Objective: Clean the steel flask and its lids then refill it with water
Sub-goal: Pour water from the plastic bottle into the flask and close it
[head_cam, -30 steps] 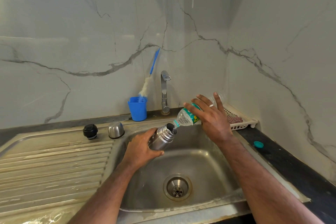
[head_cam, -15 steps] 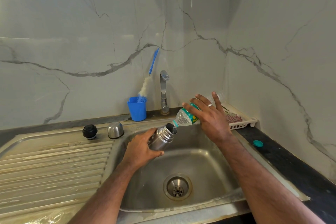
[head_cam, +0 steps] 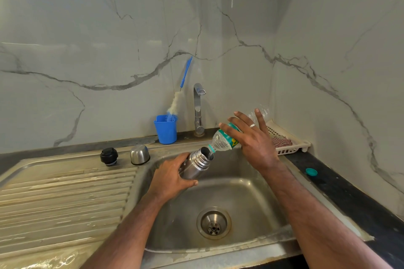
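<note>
Flask (head_cam: 195,165) stays gripped by left hand (head_cam: 169,178); right hand (head_cam: 254,141) keeps clasping tipped bottle (head_cam: 223,140).

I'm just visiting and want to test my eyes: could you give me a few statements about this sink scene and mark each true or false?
1. The left hand holds the steel flask tilted over the sink. True.
2. The flask's black inner lid is screwed on. False: it sits on the draining board, beside the steel cap.
3. The right hand tips a plastic water bottle into the flask. True.
4. The tap is running. False: no water leaves it.
5. The bottle brush lies in the sink. False: it stands in the blue cup.
</note>
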Demonstrator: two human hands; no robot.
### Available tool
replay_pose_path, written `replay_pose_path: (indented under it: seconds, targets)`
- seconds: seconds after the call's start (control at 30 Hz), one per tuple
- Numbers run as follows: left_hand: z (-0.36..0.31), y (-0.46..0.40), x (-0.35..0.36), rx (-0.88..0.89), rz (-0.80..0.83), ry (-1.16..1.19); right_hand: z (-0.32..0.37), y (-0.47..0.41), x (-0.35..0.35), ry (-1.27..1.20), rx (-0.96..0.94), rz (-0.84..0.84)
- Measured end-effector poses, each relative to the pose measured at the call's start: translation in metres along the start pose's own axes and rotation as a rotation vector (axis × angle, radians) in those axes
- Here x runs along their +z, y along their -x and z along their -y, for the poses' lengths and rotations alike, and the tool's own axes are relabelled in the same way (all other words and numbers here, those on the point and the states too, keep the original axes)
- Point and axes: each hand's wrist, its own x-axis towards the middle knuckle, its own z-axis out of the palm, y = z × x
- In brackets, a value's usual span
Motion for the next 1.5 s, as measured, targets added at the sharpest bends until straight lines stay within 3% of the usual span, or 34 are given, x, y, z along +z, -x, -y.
replay_pose_path:
  seconds: [1.5]
  targets:
    - [0.0027, -0.0006, 0.0013, 0.001, 0.023, 0.017, 0.0097, -0.0026, -0.0031, -0.007, -0.063, 0.014]
